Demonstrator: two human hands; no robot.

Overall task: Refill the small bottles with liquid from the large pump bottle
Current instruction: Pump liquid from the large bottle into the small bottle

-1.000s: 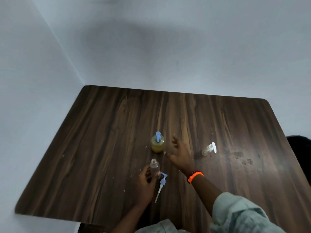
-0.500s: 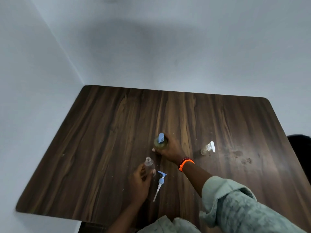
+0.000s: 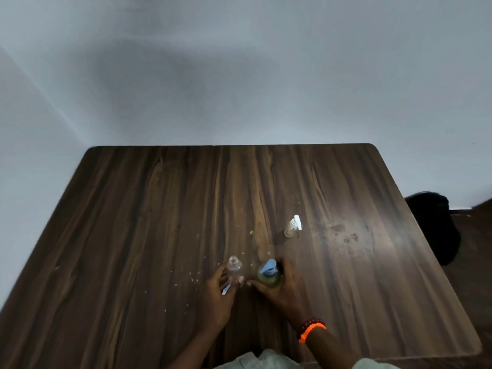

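Observation:
A small clear bottle (image 3: 234, 267) with its neck uncapped stands near the table's front middle, and my left hand (image 3: 217, 296) is wrapped around its lower half. Right beside it is the large pump bottle (image 3: 269, 275), yellow-green liquid inside and a blue pump head on top; my right hand (image 3: 283, 288) grips it from the right and behind. A thin white-blue dip tube of a removed small pump (image 3: 226, 289) pokes out under my left fingers. A second small bottle (image 3: 291, 228) with a white pump cap stands farther back right.
The dark wooden table (image 3: 133, 235) fills the view, with pale crumbs scattered near the bottles and smudges at right. A grey wall runs behind it. A black bag (image 3: 436, 225) sits on the floor past the right edge.
My right hand took hold of the large pump bottle and pulled it toward me, next to the open small bottle. The camera view shifted, and my left hand kept its grip.

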